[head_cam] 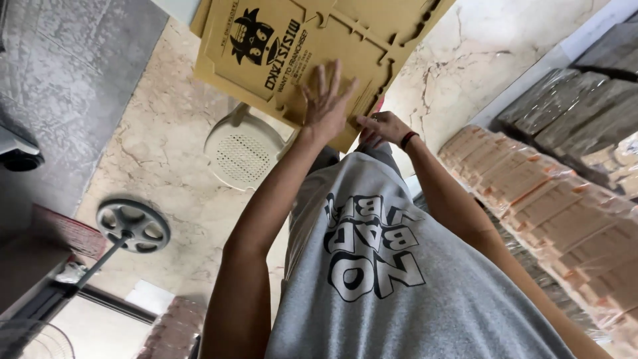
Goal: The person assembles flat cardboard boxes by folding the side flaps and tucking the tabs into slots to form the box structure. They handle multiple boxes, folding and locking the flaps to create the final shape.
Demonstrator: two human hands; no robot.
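A flat die-cut brown cardboard box blank (292,40) with a black cartoon print is held out in front of me over the floor. My left hand (325,100) lies flat on its near part, fingers spread and pressing on the surface. My right hand (382,127), with a dark band on the wrist, pinches the blank's near edge just right of the left hand. My grey printed shirt (385,266) fills the lower middle of the view.
A white plastic stool (242,154) stands on the marble floor (159,146) under the blank. Plastic-wrapped stacks of flat cardboard (551,213) line the right side. A fan's round base (133,226) and pole are at the left, with a dark mat (73,73) beyond.
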